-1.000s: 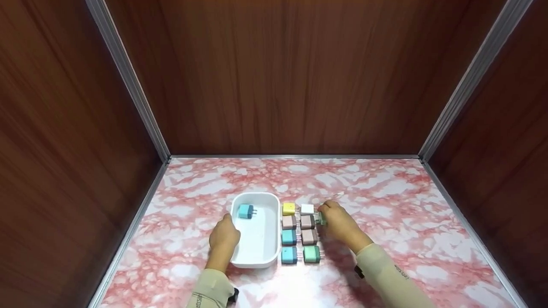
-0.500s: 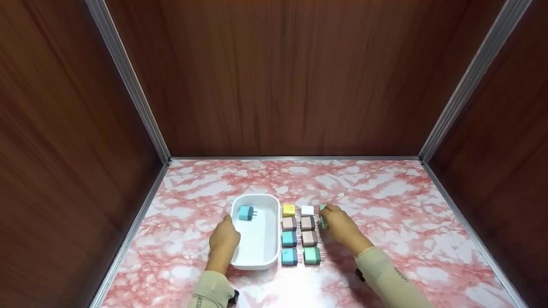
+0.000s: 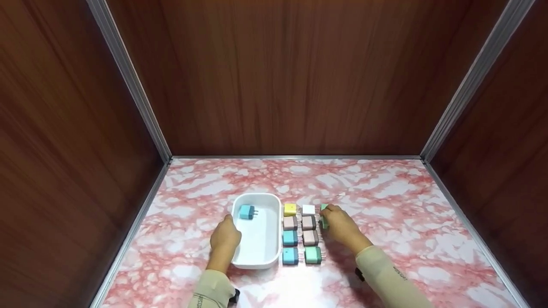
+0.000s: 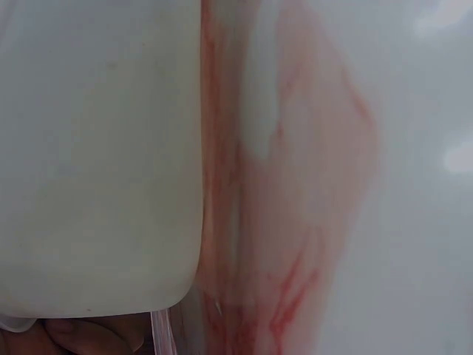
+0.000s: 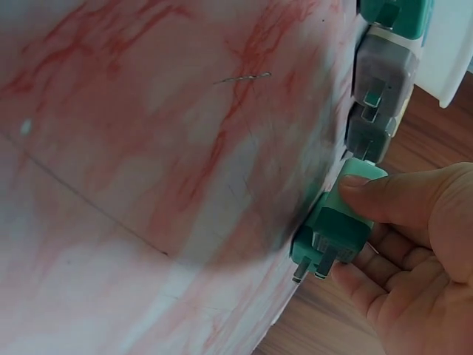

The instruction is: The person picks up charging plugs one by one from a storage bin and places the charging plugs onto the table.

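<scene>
My left hand [image 3: 225, 237] grips the left rim of a white plastic tub [image 3: 278, 231]; only a few fingers [image 4: 89, 336] show beneath its edge in the left wrist view. A blue plug-in charger [image 3: 246, 212] lies inside the tub. My right hand [image 3: 342, 226] is at the right end of the charger group, pinching a green charger [image 5: 346, 225] between thumb and fingers. Its prongs point away from the palm in the right wrist view. Close against it is another green charger [image 3: 324, 207], partly hidden by the fingers.
Two columns of chargers stand right of the tub: yellow [image 3: 290, 209], pink [image 3: 290, 223] and blue [image 3: 290, 238] ones, then white [image 3: 308, 209], pink [image 3: 308, 222] and green [image 3: 313, 255] ones. Brown wood-grain walls [image 3: 295, 85] with metal edges surround the red-and-white marbled table [image 3: 385, 205].
The green charger at my right fingertips has come down beside the columns, and green now shows beyond the fingers too. My left hand stays on the tub.
</scene>
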`<act>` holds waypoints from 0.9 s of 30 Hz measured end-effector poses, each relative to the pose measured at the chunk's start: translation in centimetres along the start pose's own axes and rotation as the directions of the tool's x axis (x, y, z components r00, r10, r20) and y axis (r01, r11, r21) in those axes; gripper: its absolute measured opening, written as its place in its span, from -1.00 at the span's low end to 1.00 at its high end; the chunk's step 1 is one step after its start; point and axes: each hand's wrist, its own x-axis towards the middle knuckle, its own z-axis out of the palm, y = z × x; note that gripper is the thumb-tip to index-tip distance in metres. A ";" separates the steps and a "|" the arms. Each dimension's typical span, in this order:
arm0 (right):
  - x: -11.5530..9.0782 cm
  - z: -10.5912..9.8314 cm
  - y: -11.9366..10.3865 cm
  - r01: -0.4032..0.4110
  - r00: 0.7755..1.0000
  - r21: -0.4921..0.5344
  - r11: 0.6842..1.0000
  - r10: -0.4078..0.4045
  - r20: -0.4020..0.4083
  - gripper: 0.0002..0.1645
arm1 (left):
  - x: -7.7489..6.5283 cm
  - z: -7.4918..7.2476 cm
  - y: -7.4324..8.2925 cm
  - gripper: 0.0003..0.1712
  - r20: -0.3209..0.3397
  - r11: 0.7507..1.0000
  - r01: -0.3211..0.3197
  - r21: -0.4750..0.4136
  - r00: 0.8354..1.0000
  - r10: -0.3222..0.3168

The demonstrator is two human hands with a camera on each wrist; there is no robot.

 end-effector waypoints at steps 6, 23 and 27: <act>-0.1 0.1 0.0 0.006 1.000 -0.008 1.000 -0.006 -0.005 -0.51 | 0.1 0.0 -0.1 -0.42 -0.002 1.000 -0.012 -0.001 1.000 0.012; -0.4 0.8 0.3 0.031 1.000 -0.049 0.998 -0.030 0.008 -0.47 | 0.1 0.2 -0.2 -0.54 -0.024 1.000 -0.020 -0.008 1.000 0.019; -0.4 0.7 0.2 0.028 1.000 -0.043 0.999 -0.027 0.015 -0.47 | 0.1 0.1 -0.2 -0.54 -0.023 1.000 -0.017 -0.012 1.000 0.017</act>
